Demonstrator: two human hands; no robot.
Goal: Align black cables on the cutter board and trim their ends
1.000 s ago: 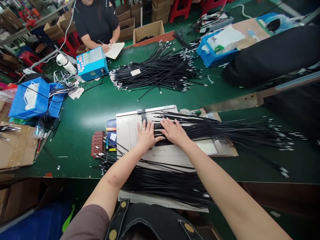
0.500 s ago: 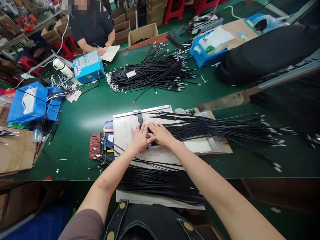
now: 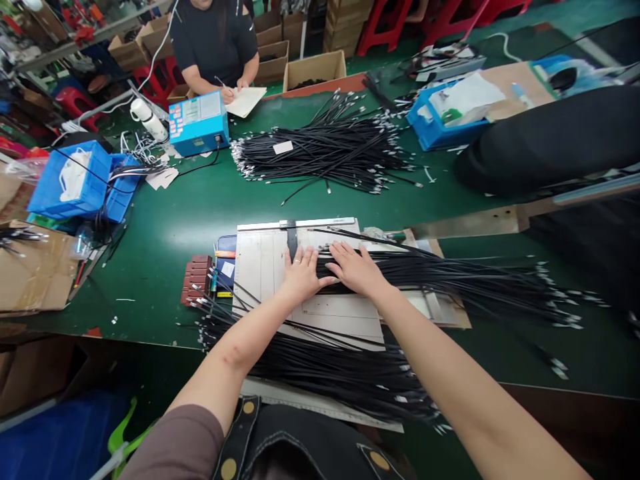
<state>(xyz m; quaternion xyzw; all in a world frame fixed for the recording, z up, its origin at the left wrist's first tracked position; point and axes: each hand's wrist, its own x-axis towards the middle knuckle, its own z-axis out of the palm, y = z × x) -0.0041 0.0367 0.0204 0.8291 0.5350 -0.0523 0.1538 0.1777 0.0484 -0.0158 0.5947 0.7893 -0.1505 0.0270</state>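
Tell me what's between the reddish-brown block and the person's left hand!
The head view shows a dark blue thing with a white label, small coloured items, thin black cables, then the pale board reaching the left hand.

Passable over green table (image 3: 250,197) between far cable pile (image 3: 320,150) and white board (image 3: 257,260); blocked rightward by metal bar (image 3: 475,223), leftward by blue bins (image 3: 90,195).

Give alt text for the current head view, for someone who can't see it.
A left hand and right hand lie side by side at the end of a black cable bundle, partly over a pale board. A second bundle lies nearer; a cable pile lies farther across the green table, where a co-worker holds a pen to paper.
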